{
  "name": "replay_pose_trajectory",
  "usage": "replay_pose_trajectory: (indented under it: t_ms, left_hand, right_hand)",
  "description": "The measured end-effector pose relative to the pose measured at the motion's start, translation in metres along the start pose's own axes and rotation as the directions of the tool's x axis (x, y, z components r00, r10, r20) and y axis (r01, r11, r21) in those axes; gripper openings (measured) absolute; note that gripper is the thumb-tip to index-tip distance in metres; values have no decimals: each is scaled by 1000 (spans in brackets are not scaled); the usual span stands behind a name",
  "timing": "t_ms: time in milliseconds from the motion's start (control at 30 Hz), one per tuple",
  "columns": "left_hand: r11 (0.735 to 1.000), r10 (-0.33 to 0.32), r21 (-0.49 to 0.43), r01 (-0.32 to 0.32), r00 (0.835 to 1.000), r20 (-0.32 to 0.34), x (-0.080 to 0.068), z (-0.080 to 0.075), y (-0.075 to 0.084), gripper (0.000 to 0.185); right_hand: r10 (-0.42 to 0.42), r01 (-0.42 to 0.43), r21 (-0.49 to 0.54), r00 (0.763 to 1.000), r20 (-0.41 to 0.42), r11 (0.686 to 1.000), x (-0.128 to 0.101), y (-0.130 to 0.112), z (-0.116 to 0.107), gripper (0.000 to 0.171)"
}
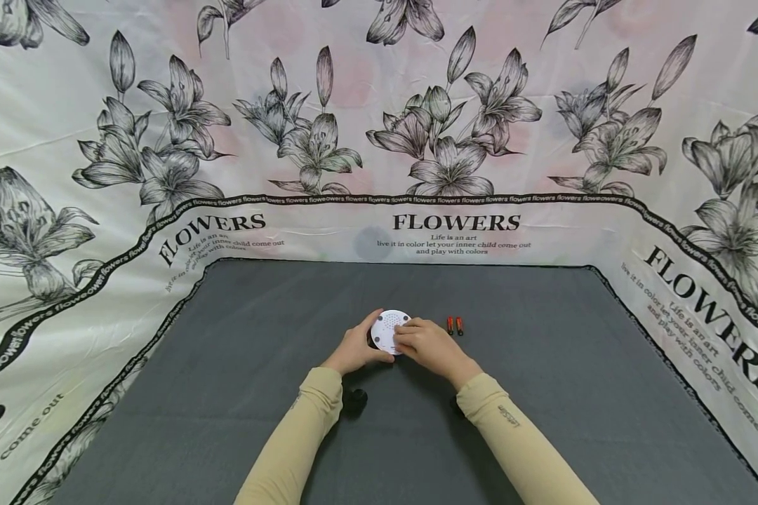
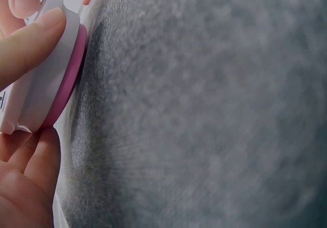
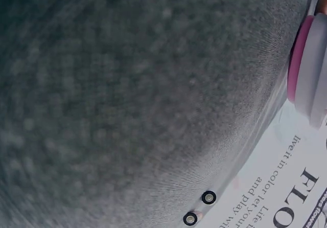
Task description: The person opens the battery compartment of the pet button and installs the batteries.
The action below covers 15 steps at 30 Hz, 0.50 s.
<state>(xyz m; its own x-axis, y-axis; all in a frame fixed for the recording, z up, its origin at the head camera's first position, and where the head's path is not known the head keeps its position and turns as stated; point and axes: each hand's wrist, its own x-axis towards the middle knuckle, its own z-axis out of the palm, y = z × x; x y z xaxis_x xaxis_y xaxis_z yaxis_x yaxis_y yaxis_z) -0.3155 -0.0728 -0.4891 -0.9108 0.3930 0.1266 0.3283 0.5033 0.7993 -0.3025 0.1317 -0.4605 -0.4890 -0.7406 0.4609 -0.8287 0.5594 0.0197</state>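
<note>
A round white device (image 1: 388,332) has small holes and dark round pads on its upturned face. In the left wrist view, the device (image 2: 48,74) shows a pink rim on its underside, close above the grey cloth. My left hand (image 1: 356,348) grips its edge, thumb on the near side and fingers on the far side. My right hand (image 1: 434,346) has bent fingers with their tips at the right part of the white face. Whether those fingertips pinch a part or only press is hidden. Two red-and-black batteries (image 1: 455,325) lie side by side to the right of the device.
Grey cloth (image 1: 259,337) covers the table, with a white flower-print border (image 1: 328,242) behind and along the sides. A small black object (image 1: 355,403) shows beside the left cuff. In the right wrist view, the ends of the batteries (image 3: 208,197) point at the camera.
</note>
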Motion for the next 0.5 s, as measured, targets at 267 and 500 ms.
replay_pose_trajectory:
  t_ms: [267,500]
  left_hand:
    - [1000,-4,3,4,1000,23,1,-2,1,100]
    - [1000,-6,3,6,1000,23,2,-2,2,100]
  right_hand:
    - [-39,39,-77,999,-8,996,5,-2,1,11]
    - [-134,130,-197,991,-3,972,8,-1,3,7]
